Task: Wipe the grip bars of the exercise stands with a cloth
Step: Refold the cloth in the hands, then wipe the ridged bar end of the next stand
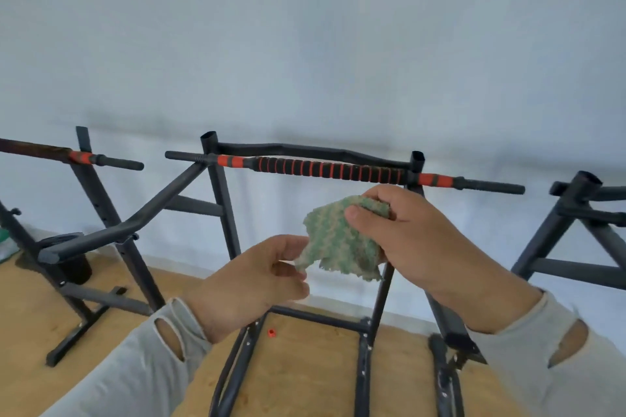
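Cloth (342, 240) held between both hands, just short of the grip bar (325, 170).

The right hand (403, 234) pinches the cloth's upper part, thumb on top and fingers curled behind; the left hand (264, 278) nips its lower left corner between thumb and fingertips, so the green weave hangs spread between them and touches no bar. The red-and-black wrapped bar lies beyond and above the hands, its long axis running left to right across the middle stand (220, 213), sloping slightly down to the right. The right hand is the nearer one, its knuckles just below the bar's right end of the wrapping, so a short reach up and forward would likely lay the cloth over it. Another bar (84, 157) sits well apart on the left stand.
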`<state>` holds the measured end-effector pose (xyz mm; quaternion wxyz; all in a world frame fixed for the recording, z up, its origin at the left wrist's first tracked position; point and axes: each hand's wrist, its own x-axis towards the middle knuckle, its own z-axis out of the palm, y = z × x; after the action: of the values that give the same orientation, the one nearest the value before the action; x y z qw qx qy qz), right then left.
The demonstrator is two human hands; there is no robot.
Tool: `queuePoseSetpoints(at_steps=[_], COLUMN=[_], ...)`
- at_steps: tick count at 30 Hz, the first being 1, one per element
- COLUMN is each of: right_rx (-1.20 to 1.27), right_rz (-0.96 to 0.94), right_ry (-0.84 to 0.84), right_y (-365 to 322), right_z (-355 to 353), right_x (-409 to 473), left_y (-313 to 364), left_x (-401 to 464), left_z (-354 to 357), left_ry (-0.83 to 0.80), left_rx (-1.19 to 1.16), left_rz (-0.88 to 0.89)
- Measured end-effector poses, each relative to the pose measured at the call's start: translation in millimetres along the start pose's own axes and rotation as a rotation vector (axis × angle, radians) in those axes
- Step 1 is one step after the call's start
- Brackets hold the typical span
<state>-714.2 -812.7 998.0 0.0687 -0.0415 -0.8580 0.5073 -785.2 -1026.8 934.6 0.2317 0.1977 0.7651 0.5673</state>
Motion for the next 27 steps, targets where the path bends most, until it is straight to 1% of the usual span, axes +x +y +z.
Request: queuePoseSetpoints(at_steps=[3, 4, 7, 8, 10, 13, 14, 16, 19, 21, 24, 25, 27], right_rx=[-0.097, -0.13, -0.129, -0.091, 0.041, 0.336, 0.398, 0.465, 0.479, 0.486, 0.429, 0.397, 0.348], right_rz=[0.048, 0.054, 0.079, 0.098, 0.173, 0.327, 0.357, 0.368, 0.325, 0.301, 0.336, 0.352, 0.373], right_ry=[-0.033, -0.038, 0.023, 0.063, 0.122, 0.121, 0.133, 0.201, 0.335, 0.4, 0.498, 0.531, 0.603], right_y=[5.7, 6.3, 5.9, 6.2, 10.2, 22.6, 26.9, 35.8, 45.0, 54.1, 77.2, 85.6, 103.3], right_z=[-9.4, -10.9, -11.8, -11.5, -10.7, -7.1, -5.9, -5.3, -12.0, -21.5, -43.9, -53.9, -77.9], right_x=[15.6, 21.2, 43.1, 51.5, 69.2, 89.0, 93.9, 101.6, 112.8, 120.4, 125.7, 125.9, 124.0], left_y=[11.3, 17.2, 27.8, 29.2, 29.1, 23.5, 20.6, 16.4, 16.2, 19.7, 28.5, 31.6, 34.2], left_x=[35.8, 48.8, 92.3, 107.6, 136.4, 171.3, 182.0, 200.4, 223.5, 238.4, 263.4, 273.0, 294.5], left_z=[-5.4, -7.0, -14.8, -18.5, -26.7, -35.7, -36.2, -34.8, -26.9, -18.1, -2.8, 2.7, 13.9], left_ry=[-0.062, -0.111, -0.305, -0.339, -0.361, -0.419, -0.443, -0.481, -0.519, -0.505, -0.459, -0.41, -0.255], left_rx=[-0.214, -0.205, -0.031, -0.012, -0.054, -0.168, -0.192, -0.239, -0.372, -0.321, -0.169, -0.07, 0.217], left_rz=[0.133, 0.172, 0.236, 0.253, 0.277, 0.282, 0.278, 0.244, 0.163, 0.174, 0.227, 0.27, 0.377])
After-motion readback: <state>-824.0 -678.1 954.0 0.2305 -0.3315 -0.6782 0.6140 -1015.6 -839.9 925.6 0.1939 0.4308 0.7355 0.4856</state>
